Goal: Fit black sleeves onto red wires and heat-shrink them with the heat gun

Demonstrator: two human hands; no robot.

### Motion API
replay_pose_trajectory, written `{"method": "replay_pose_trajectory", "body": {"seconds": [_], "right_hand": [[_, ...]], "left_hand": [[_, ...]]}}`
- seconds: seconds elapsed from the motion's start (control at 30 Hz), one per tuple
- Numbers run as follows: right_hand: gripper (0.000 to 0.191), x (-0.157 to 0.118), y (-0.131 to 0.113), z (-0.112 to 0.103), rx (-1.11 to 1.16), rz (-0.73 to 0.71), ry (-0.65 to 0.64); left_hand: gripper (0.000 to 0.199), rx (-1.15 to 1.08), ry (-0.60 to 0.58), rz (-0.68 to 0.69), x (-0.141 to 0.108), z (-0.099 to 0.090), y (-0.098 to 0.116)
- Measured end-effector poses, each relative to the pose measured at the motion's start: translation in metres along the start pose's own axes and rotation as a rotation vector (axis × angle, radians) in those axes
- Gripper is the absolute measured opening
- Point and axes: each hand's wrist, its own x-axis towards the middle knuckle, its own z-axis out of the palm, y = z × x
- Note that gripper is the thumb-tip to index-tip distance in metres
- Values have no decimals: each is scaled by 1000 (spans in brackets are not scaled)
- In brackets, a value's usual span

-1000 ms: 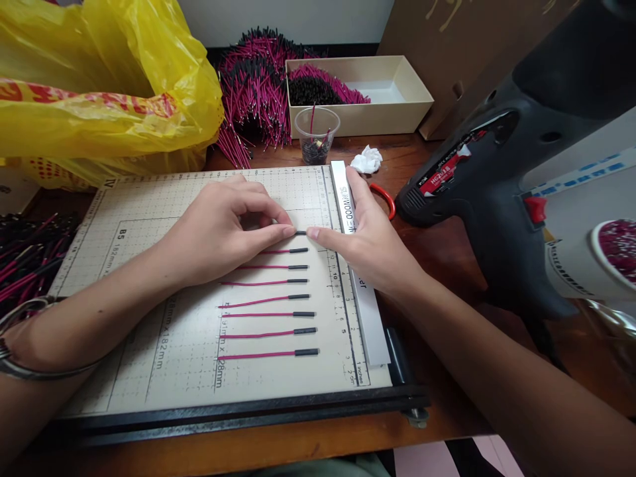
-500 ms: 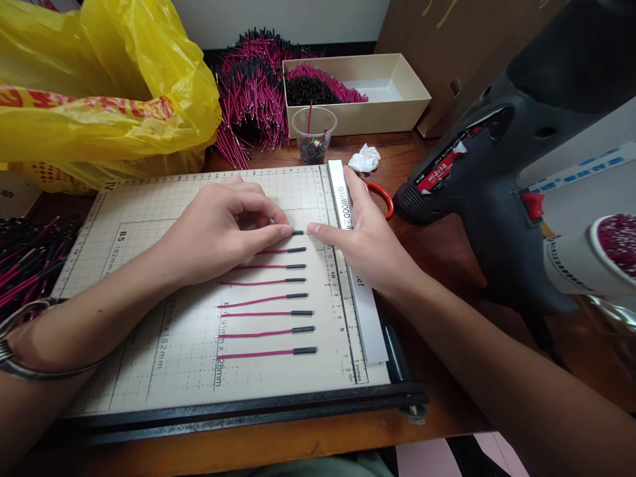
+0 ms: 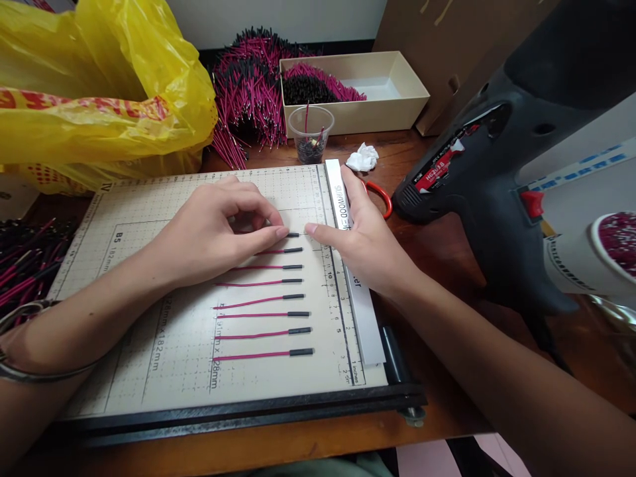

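Seven wires (image 3: pixel 293 297) lying in a row, an eighth wire (image 3: pixel 294 234) in the fingertips

At far left, a loose pile (image 3: pixel 22 262) is sitting beside the board (image 3: pixel 163 331). Next, the person's left hand (image 3: pixel 228 228) is pinching the eighth wire between thumb and forefinger at the row's far end, its black sleeve poking out rightward; I'm not managing to tell whether it is touching the board. The right hand (image 3: pixel 368 242) is straddling the white strip (image 3: pixel 365 324), thumb spreading wide and stopping just short of the sleeve, other fingers mostly hiding. A heat gun (image 3: pixel 487 172) is looming at right.

Lining up seems to be the step in hand. The next move is probably calling for leveling the sleeve with the others, then loosening the pinch without nudging neighbors.
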Motion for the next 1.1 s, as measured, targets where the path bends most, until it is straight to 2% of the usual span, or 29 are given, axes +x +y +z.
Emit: {"method": "replay_pose_trajectory", "body": {"seconds": [0.3,0.5,0.9,1.1], "right_hand": [[94,-1,-1,-3,-43,10,-25],[92,-1,0,-4,-25,8,-43],[107,0,1,-2,-53,12,-23],[102,0,1,-4,-118,-4,-30]], "left_hand": [[24,-13,2,9,0,1,-1],[22,-9,-4,2,1,1,-1],[22,-54,8,-1,1,2,0],[23,-42,9,-3,1,2,0]]}}
